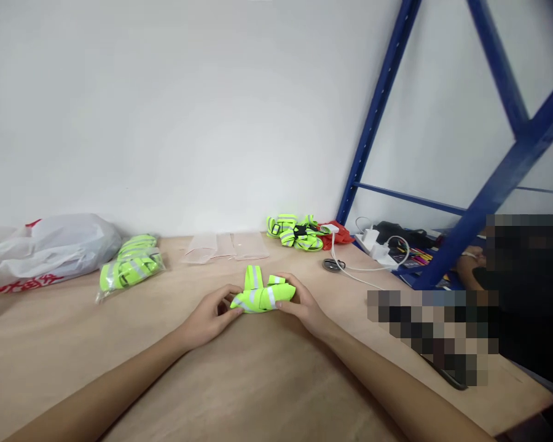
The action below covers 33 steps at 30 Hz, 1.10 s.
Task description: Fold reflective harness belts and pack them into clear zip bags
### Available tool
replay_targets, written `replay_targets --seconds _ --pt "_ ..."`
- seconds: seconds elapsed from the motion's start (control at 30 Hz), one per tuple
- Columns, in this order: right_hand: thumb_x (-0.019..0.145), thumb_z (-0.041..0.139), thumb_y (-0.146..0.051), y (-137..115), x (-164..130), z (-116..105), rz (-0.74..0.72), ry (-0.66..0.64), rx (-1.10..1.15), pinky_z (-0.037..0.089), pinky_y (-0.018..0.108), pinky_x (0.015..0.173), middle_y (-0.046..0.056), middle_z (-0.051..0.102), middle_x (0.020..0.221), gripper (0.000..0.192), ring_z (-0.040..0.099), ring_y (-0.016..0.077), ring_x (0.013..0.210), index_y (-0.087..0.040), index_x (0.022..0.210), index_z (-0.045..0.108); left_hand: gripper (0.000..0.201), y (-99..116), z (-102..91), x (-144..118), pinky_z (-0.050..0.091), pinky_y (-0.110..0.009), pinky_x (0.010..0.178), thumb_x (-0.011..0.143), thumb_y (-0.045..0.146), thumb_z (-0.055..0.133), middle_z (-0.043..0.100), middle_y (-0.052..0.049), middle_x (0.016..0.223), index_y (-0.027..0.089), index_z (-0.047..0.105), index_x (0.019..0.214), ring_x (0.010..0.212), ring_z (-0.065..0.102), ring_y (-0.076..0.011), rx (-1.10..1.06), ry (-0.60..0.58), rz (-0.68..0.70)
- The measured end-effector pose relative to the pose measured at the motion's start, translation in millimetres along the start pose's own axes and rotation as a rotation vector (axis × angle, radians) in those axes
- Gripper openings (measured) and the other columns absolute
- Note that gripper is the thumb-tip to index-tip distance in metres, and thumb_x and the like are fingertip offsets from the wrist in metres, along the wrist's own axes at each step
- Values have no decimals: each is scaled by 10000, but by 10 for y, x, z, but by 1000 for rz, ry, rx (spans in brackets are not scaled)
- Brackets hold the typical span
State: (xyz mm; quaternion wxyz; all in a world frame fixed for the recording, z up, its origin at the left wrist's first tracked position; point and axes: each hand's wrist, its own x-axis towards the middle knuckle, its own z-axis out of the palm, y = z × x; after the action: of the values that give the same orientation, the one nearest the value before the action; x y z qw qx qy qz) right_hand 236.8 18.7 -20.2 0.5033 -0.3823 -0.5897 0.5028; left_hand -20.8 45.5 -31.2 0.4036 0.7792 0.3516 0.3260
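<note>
A folded neon-yellow reflective vest (260, 296) with grey stripes lies on the wooden table (267, 380) in front of me. My left hand (211, 319) grips its left end, fingers curled around the fabric. At the vest's right end, my right hand (303, 305) holds it between fingers and thumb. One strap end sticks up from the bundle.
A bagged stack of the same vests (131, 267) and a white plastic bag (46, 248) lie at the left. Clear flat bags (228, 245) sit by the wall. A loose vest pile (297, 232), red cloth, white chargers and cables (373, 245) lie right, by a blue rack (373, 116). Another person sits at right.
</note>
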Motion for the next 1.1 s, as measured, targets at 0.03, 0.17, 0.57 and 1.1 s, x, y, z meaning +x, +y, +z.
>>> replay_targets --seconds 0.03,0.17,0.57,1.1 --pt "707 796 -359 -1 3 -2 0 18 -42 487 358 911 32 653 1126 551 601 240 1037 -240 1203 590 378 -12 3 3 503 -325 777 904 440 621 687 -71 1032 204 593 1199 912 631 -216 -11 30 -7" --pt "775 743 -464 2 22 1 3 66 -112 507 369 912 70 639 1232 553 603 255 1093 -242 1245 556 380 -24 7 7 496 -317 745 867 456 657 668 -60 982 200 588 1139 897 623 -211 -80 141 -34" --pt "830 733 -475 18 45 -22 -74 -5 -55 448 463 1066 115 578 1409 583 535 287 1302 -266 1332 522 348 21 -1 -36 490 -296 726 898 486 625 603 -46 975 196 502 1048 875 571 -171 -217 260 16" --pt "763 753 -415 -106 -43 47 -44 -137 -585 508 343 756 43 706 786 211 625 236 794 -207 733 732 323 -31 -8 -18 531 -326 780 931 471 594 580 -8 954 223 417 1038 881 607 -164 -296 327 37"
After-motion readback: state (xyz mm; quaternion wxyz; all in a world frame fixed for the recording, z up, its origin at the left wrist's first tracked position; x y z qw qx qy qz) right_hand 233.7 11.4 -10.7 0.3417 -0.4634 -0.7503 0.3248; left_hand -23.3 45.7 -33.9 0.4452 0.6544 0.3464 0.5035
